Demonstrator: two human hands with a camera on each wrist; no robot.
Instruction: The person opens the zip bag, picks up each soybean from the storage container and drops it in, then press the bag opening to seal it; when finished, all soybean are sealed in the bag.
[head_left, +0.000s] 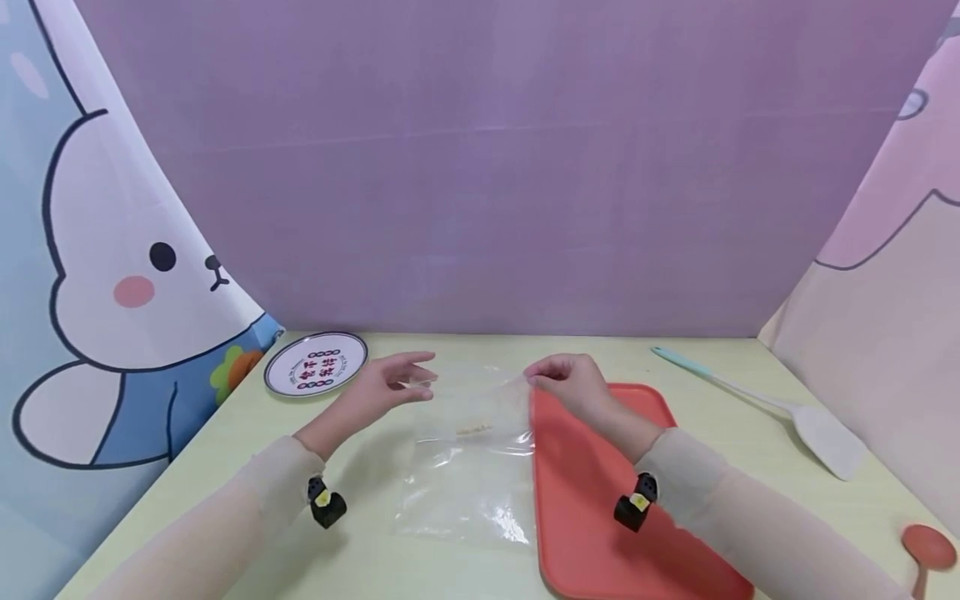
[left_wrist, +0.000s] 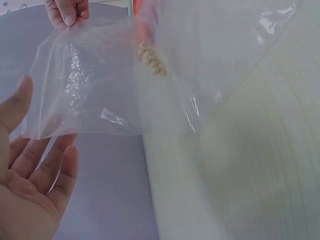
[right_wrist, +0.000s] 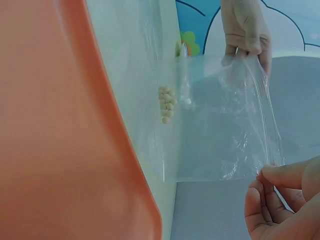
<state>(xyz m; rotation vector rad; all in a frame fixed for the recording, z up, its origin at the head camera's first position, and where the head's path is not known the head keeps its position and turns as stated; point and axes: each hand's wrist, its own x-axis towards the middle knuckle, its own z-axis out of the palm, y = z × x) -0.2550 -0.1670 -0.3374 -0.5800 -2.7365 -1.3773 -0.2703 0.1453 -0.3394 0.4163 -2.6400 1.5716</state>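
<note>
A clear plastic zip bag [head_left: 472, 492] lies partly on the table, its top end lifted between the two hands. Several small round cream-coloured balls [right_wrist: 166, 105] show in a cluster at the bag's fold; their exact kind is unclear. My right hand [head_left: 573, 385] pinches the top right corner of the bag between thumb and fingers, as the right wrist view [right_wrist: 285, 200] shows. At the opposite corner, my left hand [head_left: 382, 385] has its thumb well apart from its loosely bent fingers [left_wrist: 47, 170], which touch the bag's edge from behind.
An orange tray [head_left: 592, 533] lies right of the bag, under the right forearm. At the back left stands a white plate [head_left: 288, 367] with red characters. A white spatula [head_left: 825, 433] with a turquoise handle lies at right; an orange spoon [head_left: 928, 546] is near the right edge.
</note>
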